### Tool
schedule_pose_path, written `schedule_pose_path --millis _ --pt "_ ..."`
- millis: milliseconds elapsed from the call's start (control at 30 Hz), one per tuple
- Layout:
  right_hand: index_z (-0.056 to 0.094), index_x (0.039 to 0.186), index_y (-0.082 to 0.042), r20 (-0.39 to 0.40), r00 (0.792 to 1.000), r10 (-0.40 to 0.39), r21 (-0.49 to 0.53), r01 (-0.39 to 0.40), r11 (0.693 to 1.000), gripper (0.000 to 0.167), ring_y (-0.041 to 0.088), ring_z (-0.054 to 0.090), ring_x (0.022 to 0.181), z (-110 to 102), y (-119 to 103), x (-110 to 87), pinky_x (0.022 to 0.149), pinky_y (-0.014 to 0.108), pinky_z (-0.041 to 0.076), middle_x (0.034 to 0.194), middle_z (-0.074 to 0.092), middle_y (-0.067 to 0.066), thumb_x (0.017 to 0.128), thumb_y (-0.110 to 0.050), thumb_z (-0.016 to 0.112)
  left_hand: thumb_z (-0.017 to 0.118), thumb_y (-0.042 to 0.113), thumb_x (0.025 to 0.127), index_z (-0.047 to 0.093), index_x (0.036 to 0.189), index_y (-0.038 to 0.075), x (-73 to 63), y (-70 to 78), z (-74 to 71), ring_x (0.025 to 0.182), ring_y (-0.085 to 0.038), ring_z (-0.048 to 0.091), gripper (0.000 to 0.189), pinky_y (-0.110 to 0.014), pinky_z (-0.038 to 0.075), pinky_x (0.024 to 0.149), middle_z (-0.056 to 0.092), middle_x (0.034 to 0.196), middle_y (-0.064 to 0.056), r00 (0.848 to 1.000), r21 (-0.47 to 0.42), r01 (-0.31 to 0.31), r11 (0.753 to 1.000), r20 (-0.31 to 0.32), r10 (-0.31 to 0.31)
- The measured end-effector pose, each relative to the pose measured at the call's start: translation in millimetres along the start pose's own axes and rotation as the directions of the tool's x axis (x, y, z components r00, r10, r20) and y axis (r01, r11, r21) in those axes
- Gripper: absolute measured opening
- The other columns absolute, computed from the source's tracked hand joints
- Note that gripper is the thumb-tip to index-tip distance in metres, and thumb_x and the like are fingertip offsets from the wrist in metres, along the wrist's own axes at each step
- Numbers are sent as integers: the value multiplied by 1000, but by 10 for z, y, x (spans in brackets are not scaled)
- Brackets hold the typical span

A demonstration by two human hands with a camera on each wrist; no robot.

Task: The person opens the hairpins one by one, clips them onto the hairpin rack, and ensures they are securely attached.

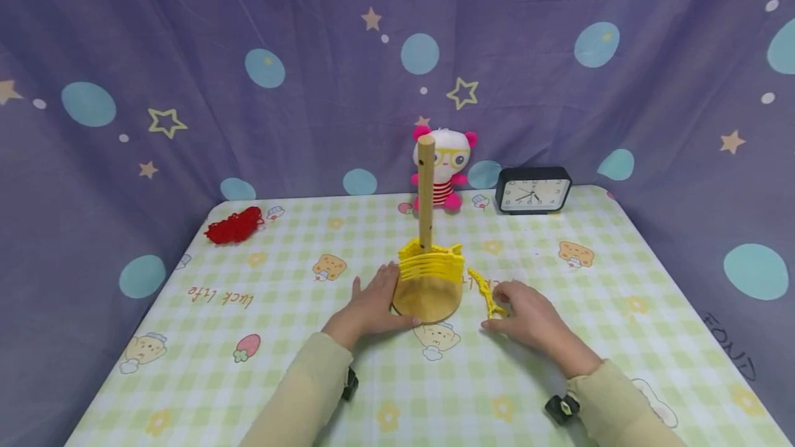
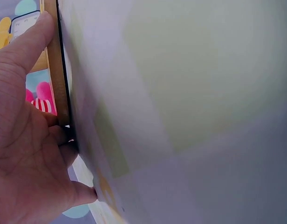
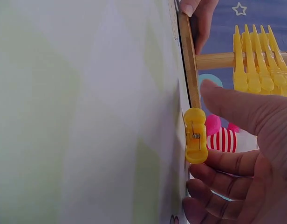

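A wooden stand (image 1: 427,305) has a round base and an upright post. Several yellow hair clips (image 1: 431,266) are stacked around the post's lower part. My left hand (image 1: 373,305) holds the base at its left rim, thumb along the near edge and fingers on the far left side. Right of the stand, another yellow hair clip (image 1: 486,292) lies on the table, its spring showing in the right wrist view. My right hand (image 1: 528,314) is beside this clip, with thumb and fingers spread around its near end. In the right wrist view the thumb (image 3: 227,105) stands apart from it.
A red tangle of string (image 1: 236,226) lies at the table's back left. Behind the post sits a plush toy (image 1: 444,171) with pink ears, and right of it a black-framed clock (image 1: 534,192). A purple curtain (image 1: 323,88) hangs behind the checked tablecloth (image 1: 279,364).
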State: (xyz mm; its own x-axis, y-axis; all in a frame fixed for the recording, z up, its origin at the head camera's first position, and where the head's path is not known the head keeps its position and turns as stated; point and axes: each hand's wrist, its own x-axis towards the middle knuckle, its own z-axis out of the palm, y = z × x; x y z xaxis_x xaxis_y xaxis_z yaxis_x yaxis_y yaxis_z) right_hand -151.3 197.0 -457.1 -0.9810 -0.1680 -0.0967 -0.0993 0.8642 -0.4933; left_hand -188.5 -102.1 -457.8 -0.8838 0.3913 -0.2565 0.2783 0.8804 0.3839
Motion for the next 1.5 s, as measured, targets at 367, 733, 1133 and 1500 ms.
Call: schedule_pose_path --millis 367,733,1133,1500 --pt "64 88 -11 -31 999 -37 -53 35 998 39 16 51 76 44 38 23 73 38 47 89 55 0 69 -35 87 64 70 78 7 158 11 -2 3 0 149 -22 4 115 -60 -2 115 4 164 -5 1000 3 10 1000 7 -10" --pt "63 89 -13 -29 999 -13 33 14 999 29 16 49 72 -8 61 34 68 35 44 84 58 0 78 -31 82 63 72 78 7 158 11 11 -10 17 150 -21 3 116 -61 -1 115 5 164 -5 1000 16 4 1000 9 -4" --pt "64 102 -14 -94 995 38 119 -26 993 29 17 60 82 -130 82 -27 71 38 50 96 65 2 82 -30 78 65 70 77 9 157 8 -10 -8 1 149 -25 7 116 -63 2 113 9 163 -8 1000 1 -19 1000 -15 19" --pt "61 130 -14 -314 949 21 194 42 980 38 21 64 80 -361 -17 -100 68 37 53 102 70 9 94 -23 66 64 70 78 9 157 7 -27 9 -10 149 -25 7 115 -63 1 114 7 163 -7 1000 8 -17 1000 -8 17"
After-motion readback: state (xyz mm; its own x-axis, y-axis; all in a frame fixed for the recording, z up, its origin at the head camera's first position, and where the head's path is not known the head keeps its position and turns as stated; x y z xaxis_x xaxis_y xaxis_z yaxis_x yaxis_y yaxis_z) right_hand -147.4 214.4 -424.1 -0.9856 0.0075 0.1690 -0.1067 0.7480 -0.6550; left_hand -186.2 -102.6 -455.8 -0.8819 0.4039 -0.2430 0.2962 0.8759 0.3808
